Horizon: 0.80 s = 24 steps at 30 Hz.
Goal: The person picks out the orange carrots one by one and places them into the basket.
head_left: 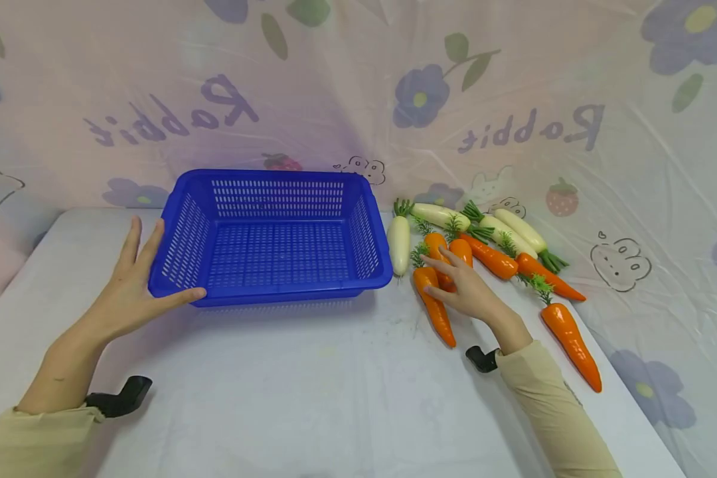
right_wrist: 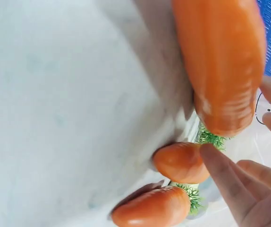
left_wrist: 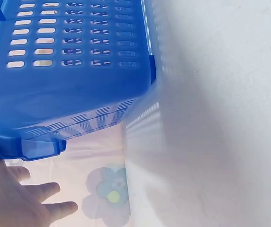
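Note:
A blue plastic basket (head_left: 275, 297) stands on the white table, its holed sides flaring upward. My left hand (head_left: 125, 292) spreads along its left end, thumb at the front rim and straight fingers beside the corner. In the left wrist view, fingers (left_wrist: 43, 191) reach past the basket's rim. My right hand (head_left: 469, 289) hovers among the carrots, fingers spread and nothing held. Nearest to it lies a carrot (head_left: 435, 312) with a green top; the fingertips overlap it in the head view. Two more carrots (head_left: 463, 251) lie just behind, partly hidden by that hand.
White radishes (head_left: 399, 245) with green leaves lie right of the basket and along the back. Further carrots (head_left: 572, 342) lie toward the table's right edge. A printed curtain (head_left: 334, 86) hangs behind the table. Black wrist mounts (head_left: 122, 397) jut from both sleeves.

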### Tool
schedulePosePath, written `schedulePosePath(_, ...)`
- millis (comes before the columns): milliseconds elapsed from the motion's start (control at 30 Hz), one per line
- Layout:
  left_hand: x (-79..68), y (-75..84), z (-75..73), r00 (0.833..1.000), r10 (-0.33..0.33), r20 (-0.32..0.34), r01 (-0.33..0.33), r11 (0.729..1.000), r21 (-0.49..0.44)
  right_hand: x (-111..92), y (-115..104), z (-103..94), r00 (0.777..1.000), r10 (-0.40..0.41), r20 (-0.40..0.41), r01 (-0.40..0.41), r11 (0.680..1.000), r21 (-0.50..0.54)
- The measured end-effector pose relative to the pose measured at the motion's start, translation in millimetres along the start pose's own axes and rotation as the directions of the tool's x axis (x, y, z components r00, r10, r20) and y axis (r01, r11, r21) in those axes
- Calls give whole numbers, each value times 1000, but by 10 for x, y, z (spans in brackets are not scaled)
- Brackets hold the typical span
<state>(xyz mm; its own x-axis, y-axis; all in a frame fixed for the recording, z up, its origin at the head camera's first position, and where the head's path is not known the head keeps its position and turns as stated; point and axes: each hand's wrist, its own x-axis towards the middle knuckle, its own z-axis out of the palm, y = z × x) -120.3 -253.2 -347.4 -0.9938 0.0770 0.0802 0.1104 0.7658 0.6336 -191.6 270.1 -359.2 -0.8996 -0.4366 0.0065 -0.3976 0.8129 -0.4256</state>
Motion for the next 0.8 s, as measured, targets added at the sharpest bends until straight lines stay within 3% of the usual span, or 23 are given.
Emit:
schedulePosePath(300,3,-23,15,1000,6,31,-5,999,-39,-31,24,44,998,-62,-1,62,998,34)
schedulePosePath(800,21,-43,19,999,36,35,-33,997,-65,-63,13,89,997,-73,12,73,996,46)
